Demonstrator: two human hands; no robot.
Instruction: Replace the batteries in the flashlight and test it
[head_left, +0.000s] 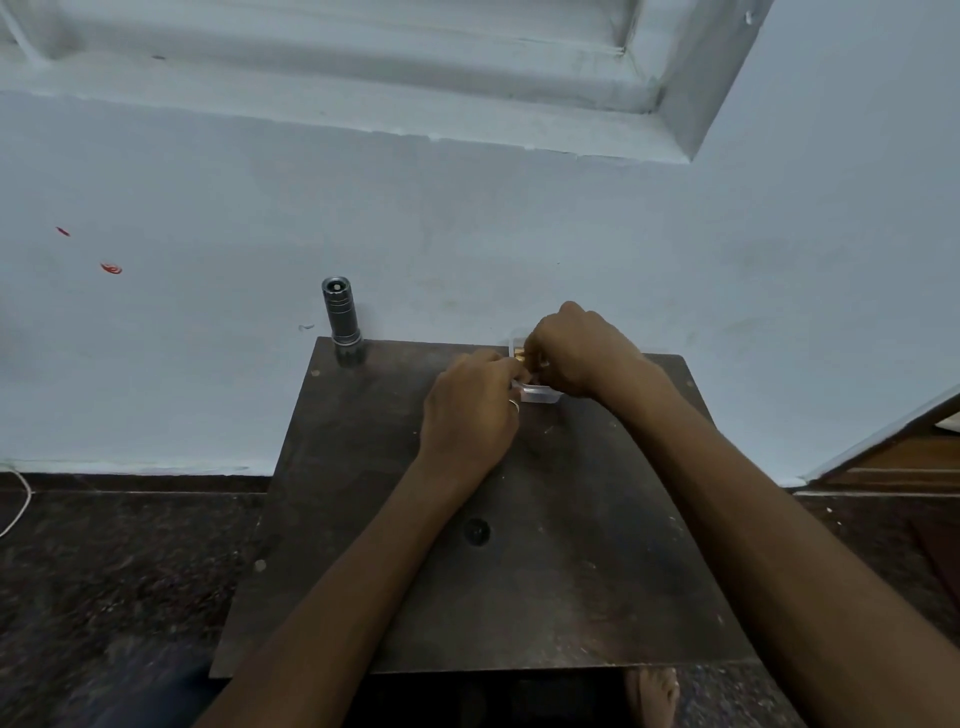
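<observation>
Working at the far right corner of the dark wooden table (519, 597), both hands are meeting over a small clear plastic box (540, 395), which seems to be where the batteries are being kept. The left hand (467, 415), wearing a ring (514, 406), is curling its fingers against the near left edge of the box, probably steadying it so that it is not sliding while the other hand is working. The right hand (576, 353) is arching over the top with its fingertips bent down into or onto the box, and something small and yellowish (519, 356) is showing between the two hands (a battery end or part of a label, too blurred to tell). Whether the right hand is actually pinching a battery or only prying at the box is not something these fingers are letting me see, since they are covering the contact. The flashlight (340, 319) is standing upright on its end at the far left corner of the table, well apart from the hands, close to the pale blue wall (519, 234); standing it keeps it from rolling and leaves the middle free. A small dark round piece (476, 531) is lying alone nearer the person, perhaps the cap of the flashlight, though that is a guess. Judging by this, the person is getting fresh batteries out, with loading and testing not yet done.
</observation>
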